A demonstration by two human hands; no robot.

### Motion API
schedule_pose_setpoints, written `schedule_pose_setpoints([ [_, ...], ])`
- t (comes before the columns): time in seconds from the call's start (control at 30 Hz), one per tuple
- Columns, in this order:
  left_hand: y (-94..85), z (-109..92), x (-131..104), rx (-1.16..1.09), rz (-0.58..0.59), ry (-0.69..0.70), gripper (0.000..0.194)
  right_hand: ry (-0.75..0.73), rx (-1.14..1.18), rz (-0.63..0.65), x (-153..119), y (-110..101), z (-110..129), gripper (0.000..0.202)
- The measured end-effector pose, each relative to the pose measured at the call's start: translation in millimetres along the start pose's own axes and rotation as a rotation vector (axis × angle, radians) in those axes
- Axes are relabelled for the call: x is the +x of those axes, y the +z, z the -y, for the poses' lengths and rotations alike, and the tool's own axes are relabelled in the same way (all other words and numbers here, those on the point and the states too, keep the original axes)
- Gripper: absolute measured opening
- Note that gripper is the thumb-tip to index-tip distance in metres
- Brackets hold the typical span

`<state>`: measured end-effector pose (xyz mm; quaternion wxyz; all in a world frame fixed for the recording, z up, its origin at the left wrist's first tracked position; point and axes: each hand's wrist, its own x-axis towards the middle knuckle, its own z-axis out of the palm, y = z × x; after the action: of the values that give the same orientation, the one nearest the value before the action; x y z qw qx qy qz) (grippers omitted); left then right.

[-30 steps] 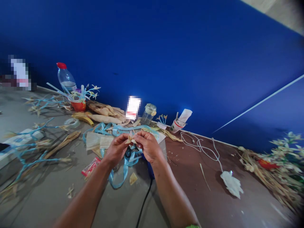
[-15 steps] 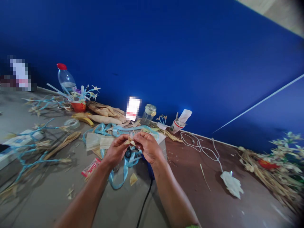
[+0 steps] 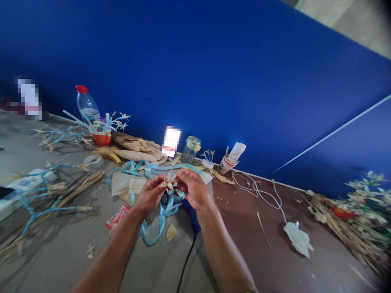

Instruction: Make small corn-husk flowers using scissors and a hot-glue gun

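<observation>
Between my hands is a small pale flower (image 3: 168, 183) with pointed petals, which looks made of dried husk. My left hand (image 3: 152, 193) pinches it at its left side. Close on its right, my right hand (image 3: 192, 187) has thumb and fingertips pressed together near the petals; what lies between those fingertips is too small to make out. Below the hands lies a loop of light blue ribbon (image 3: 160, 228). A dark blue tool (image 3: 194, 219) with a black cord is partly hidden by my right wrist.
Blue-stemmed flower branches (image 3: 33, 203) spread over the left side. Behind stand a red cup (image 3: 102, 139), a bottle (image 3: 87, 103), a lit phone (image 3: 171, 141), a glass jar (image 3: 191, 148) and a white cup (image 3: 227, 162). A white cable (image 3: 259, 187) and dried stalks (image 3: 345, 232) lie rightward.
My right hand has shifted slightly to the right, opening a small gap from the left fingers. The flower stays in my left hand. The view has tilted a little.
</observation>
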<state>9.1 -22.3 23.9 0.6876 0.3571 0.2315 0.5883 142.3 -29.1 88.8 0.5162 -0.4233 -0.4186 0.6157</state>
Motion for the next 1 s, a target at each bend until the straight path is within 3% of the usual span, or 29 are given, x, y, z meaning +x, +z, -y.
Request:
schedule_pose_setpoints([
  [0.13, -1.5, -0.3, 0.6, -0.021, -0.013, -0.001, 0.020, -0.053, 0.013, -0.082, 2.9, -7.5, 3.2, 0.034],
  [0.23, -1.3, -1.4, 2.4, -0.036, -0.029, 0.000, 0.021, -0.113, -0.124, -0.131, 8.4, -17.6, 8.4, 0.030],
  [0.4, -6.8, 1.4, 7.7, -0.058, -0.081, 0.046, 0.020, -0.183, -0.859, -0.042, 2.7, -41.1, 15.8, 0.019],
  [0.5, -10.2, 4.2, 9.0, -0.074, -0.083, 0.041, 0.019, -0.029, -1.332, -0.006, -20.3, -53.7, 5.1, 0.022],
  [0.6, -12.1, 6.3, 8.8, -0.091, -0.068, 0.027, 0.021, 0.072, -1.585, -0.120, -47.5, -61.5, -17.7, 0.032],
  [0.67, -13.0, 7.8, 8.9, -0.099, -0.057, 0.025, 0.020, 0.095, -1.675, -0.195, -60.4, -62.9, -33.2, 0.054],
  [0.77, -14.1, 10.5, 9.8, -0.101, -0.047, 0.021, 0.019, 0.142, -1.738, -0.202, -67.5, -59.9, -47.7, 0.068],
  [0.9, -15.1, 12.5, 11.3, -0.115, -0.062, 0.019, 0.021, 0.215, -1.722, -0.172, -66.2, -56.1, -51.7, 0.068],
  [1.0, -15.7, 11.8, 11.4, -0.135, -0.063, 0.016, 0.020, 0.166, -1.686, -0.180, -67.9, -58.8, -53.4, 0.059],
])
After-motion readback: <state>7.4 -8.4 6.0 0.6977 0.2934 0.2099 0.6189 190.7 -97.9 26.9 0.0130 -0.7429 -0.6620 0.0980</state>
